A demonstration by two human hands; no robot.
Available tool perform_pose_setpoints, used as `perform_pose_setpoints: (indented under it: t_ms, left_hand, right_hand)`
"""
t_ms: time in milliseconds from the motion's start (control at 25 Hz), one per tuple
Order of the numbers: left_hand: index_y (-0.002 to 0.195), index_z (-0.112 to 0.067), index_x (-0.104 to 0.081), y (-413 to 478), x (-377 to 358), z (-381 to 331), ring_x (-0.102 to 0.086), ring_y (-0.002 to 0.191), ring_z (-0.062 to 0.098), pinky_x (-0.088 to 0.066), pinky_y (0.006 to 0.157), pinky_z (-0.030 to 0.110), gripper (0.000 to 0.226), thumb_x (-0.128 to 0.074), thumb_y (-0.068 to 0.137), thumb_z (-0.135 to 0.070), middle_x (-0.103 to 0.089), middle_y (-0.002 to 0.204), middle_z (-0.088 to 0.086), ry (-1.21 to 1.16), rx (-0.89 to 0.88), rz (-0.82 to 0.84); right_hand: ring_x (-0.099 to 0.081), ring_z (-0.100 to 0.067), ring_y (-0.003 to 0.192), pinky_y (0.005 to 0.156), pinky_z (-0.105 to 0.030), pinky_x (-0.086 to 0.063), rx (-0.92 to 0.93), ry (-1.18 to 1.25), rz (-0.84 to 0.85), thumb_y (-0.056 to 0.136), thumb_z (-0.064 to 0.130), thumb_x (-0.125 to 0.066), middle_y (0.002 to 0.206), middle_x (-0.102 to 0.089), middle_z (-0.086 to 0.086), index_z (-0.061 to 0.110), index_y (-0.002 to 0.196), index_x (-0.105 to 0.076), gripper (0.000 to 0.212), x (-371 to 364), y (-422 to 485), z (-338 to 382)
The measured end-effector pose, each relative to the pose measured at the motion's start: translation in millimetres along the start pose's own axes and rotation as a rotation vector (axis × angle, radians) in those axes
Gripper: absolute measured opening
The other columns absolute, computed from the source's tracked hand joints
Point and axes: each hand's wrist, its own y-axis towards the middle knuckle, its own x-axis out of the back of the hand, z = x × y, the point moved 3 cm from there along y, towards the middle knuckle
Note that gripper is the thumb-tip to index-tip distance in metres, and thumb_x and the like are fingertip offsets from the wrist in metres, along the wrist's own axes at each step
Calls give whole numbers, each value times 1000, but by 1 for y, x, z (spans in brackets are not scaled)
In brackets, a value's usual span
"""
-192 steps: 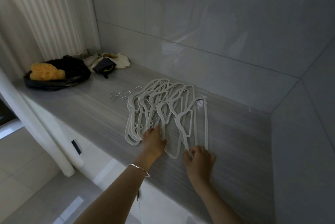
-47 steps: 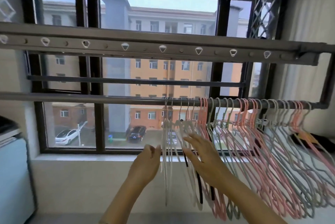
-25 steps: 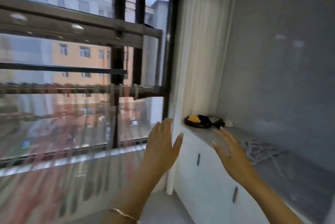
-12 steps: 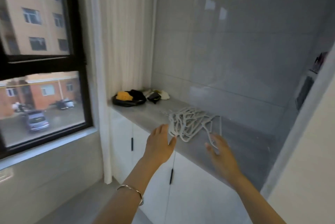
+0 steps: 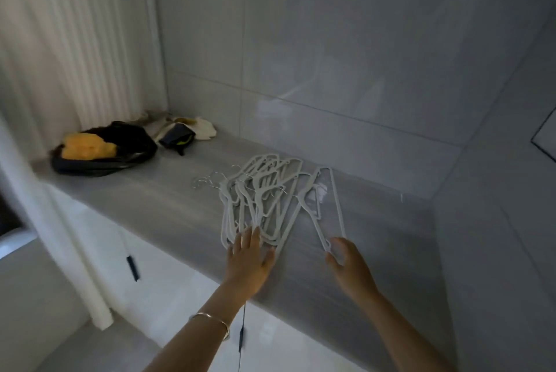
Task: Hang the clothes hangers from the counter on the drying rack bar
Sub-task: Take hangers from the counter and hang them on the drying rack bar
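Several white clothes hangers (image 5: 261, 197) lie in an overlapping pile on the grey counter (image 5: 168, 206), their metal hooks pointing left. One more white hanger (image 5: 323, 206) lies apart to the right of the pile. My left hand (image 5: 251, 260) reaches over the counter's front with straight fingers at the near end of the pile. My right hand (image 5: 346, 260) is at the near tip of the separate hanger, with the thumb and fingers around it. The drying rack bar is out of view.
A black bag with a yellow cloth (image 5: 96, 147) and a heap of light fabric (image 5: 183, 130) sit at the counter's far left by the curtain (image 5: 75, 40). Tiled walls close the back and right. White cabinet doors (image 5: 180, 296) stand below the counter.
I have turned from the rack at the window to the counter. Both hands, empty and spread half a second ago, have come down onto the hangers.
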Motion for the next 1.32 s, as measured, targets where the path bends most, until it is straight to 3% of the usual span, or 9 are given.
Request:
perform_pose_setpoints:
  t_ms: [120, 280, 480, 640, 760, 880, 1000, 1160, 1320]
  left_hand:
    - [150, -20, 4, 29, -26, 4, 9, 146, 23, 6, 117, 43, 71, -25, 95, -56, 5, 159, -1, 48, -19, -28]
    - [150, -25, -14, 46, -47, 8, 3, 147, 24, 15, 116, 46, 83, -5, 80, -68, -4, 159, -6, 68, -95, -160]
    - [145, -28, -31, 45, -50, 9, -8, 146, 24, 18, 114, 45, 77, -8, 81, -65, -11, 158, -9, 65, -136, -248]
    - [144, -30, -32, 45, -50, 9, -7, 146, 22, 17, 115, 45, 76, -6, 81, -65, -12, 158, -9, 62, -127, -237]
    - [145, -31, -30, 47, -50, 9, -5, 147, 22, 18, 115, 44, 77, -5, 81, -65, -11, 158, -9, 78, -123, -226]
    - [150, -29, -12, 40, -48, 9, 11, 146, 18, 20, 114, 44, 93, 8, 73, -76, -1, 159, -10, 106, -120, -183]
    - [150, -27, 3, 29, -22, 1, 19, 143, 12, 19, 115, 42, 106, 21, 62, -82, 3, 159, -8, 11, -119, -173]
    - [151, -20, -2, 12, 90, -24, 6, 146, 15, 7, 118, 39, 86, -8, 83, -74, -2, 159, -1, -209, -202, -613]
    - [148, -17, -22, -37, 194, -24, -11, 145, 21, 4, 117, 38, 82, -23, 84, -69, -23, 155, 4, -22, -183, -887]
  right_hand:
    - [-52, -31, 118, 97, -31, -38, -37, -65, -29, 87, 21, -62, 123, -58, -14, 4, 119, -57, 37, -14, 24, -27]
    - [-54, -34, 116, 98, -40, -41, -57, -171, -76, 75, 54, -48, 120, -61, -16, 8, 110, -64, 60, -37, 33, -49]
    - [-61, -36, 95, 83, -37, -46, -18, -117, -255, 78, 29, -63, 91, -67, -13, 9, 81, -64, 20, -42, 25, -52]
    - [-60, -34, 82, 74, -41, -44, 26, -98, -401, 91, 37, -38, 75, -57, -14, 8, 75, -55, 37, -32, 16, -44]
    - [-55, -19, 78, 71, -26, -40, -2, 152, -570, 92, 39, -32, 85, -63, -14, 2, 92, -59, 45, -11, 8, -31]
    - [-55, -14, 80, 68, -18, -35, -47, 353, -731, 91, 40, -28, 88, -64, -6, 3, 88, -60, 48, 27, 6, -13]
    - [-56, -6, 66, 61, -13, -40, 10, 481, -713, 97, 35, -31, 73, -63, -3, 14, 74, -53, 38, 57, 4, 19]
    - [-54, -14, 47, 46, -20, -47, 113, 696, -545, 100, 19, -36, 53, -57, -5, 12, 67, -50, 37, 74, 2, 68]
    - [-47, -14, 41, 43, -26, -45, 145, 861, -376, 97, 26, -44, 44, -48, -3, 10, 57, -47, 43, 77, 0, 104]
